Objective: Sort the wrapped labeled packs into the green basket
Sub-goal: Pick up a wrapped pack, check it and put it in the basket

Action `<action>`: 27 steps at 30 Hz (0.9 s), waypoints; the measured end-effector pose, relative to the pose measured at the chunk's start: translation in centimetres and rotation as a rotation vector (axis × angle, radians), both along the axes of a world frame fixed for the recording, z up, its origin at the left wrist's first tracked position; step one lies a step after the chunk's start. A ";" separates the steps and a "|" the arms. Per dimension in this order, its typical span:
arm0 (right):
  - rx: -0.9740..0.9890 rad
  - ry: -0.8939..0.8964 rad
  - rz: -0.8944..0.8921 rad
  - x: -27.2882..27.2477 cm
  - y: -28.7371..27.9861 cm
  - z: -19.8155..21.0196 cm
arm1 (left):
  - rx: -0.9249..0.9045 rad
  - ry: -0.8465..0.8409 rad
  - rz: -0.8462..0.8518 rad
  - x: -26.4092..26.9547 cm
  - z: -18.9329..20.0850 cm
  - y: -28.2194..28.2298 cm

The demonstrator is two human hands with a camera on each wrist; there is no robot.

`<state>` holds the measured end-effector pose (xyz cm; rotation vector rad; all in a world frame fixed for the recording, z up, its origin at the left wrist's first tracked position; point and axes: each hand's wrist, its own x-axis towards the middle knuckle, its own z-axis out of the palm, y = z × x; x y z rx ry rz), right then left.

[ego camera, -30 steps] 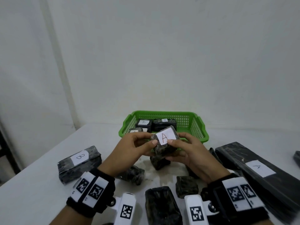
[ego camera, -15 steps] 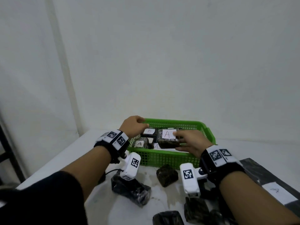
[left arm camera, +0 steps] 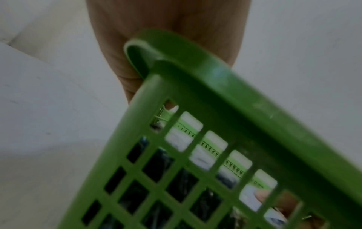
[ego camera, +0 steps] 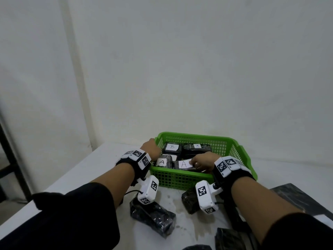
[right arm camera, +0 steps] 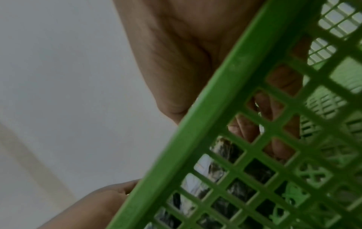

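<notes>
The green basket (ego camera: 198, 135) stands at the back of the white table and holds several black wrapped packs with white labels, one B (ego camera: 172, 147) and the others A (ego camera: 197, 146). My right hand (ego camera: 198, 164) reaches over the near wall and holds a pack labelled A (ego camera: 183, 164) at the basket's front, thumb on the label. In the right wrist view its fingers (right arm camera: 246, 128) show through the mesh beside that pack. My left hand (ego camera: 151, 146) grips the basket's left corner rim (left arm camera: 235, 86), with a fingertip (left arm camera: 172, 106) inside the mesh.
Loose black wrapped packs lie on the table in front of the basket (ego camera: 153, 217), (ego camera: 190, 201), (ego camera: 232, 239). A long flat black pack (ego camera: 302, 201) lies at the right. A white wall stands close behind the basket, and the table's left edge is near.
Both hands moved forward from mid-table to the basket. The pack labelled A went down into the basket's front. The left hand let go of it and took the basket's corner.
</notes>
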<state>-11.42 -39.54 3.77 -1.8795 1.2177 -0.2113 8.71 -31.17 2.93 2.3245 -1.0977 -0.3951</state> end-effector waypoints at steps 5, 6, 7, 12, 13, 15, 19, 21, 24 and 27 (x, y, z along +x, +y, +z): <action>0.065 0.006 -0.083 0.5 -1.0 -0.1 | -0.049 0.035 -0.022 0.3 -0.4 0.1; 0.069 0.008 -0.118 0.6 -1.6 -0.5 | -0.056 0.038 -0.023 0.4 -0.5 0.0; 0.080 -0.008 -0.155 0.6 -1.9 -0.8 | -0.064 0.040 -0.019 0.4 -0.6 -0.1; 0.043 -0.054 -0.252 1.0 -5.0 -2.9 | -0.099 0.036 0.008 0.5 -1.3 -0.6; 0.065 -0.081 -0.270 1.0 -4.6 -2.8 | -0.102 0.035 0.013 0.5 -1.4 -0.6; 0.077 -0.097 -0.270 1.1 -3.4 -2.2 | -0.110 0.034 0.018 0.4 -1.5 -0.6; 0.055 -0.050 -0.234 1.4 -3.8 -2.9 | -0.117 0.041 0.021 0.5 -1.6 -0.7; 0.040 -0.031 -0.234 1.6 -3.7 -2.7 | -0.122 0.042 0.021 0.5 -1.6 -0.8; 0.012 -0.018 -0.253 1.6 -2.9 -2.0 | -0.120 0.038 0.023 0.5 -1.7 -0.9; -0.043 0.047 -0.215 1.7 -1.7 -1.1 | -0.115 0.028 0.026 0.6 -1.9 -0.9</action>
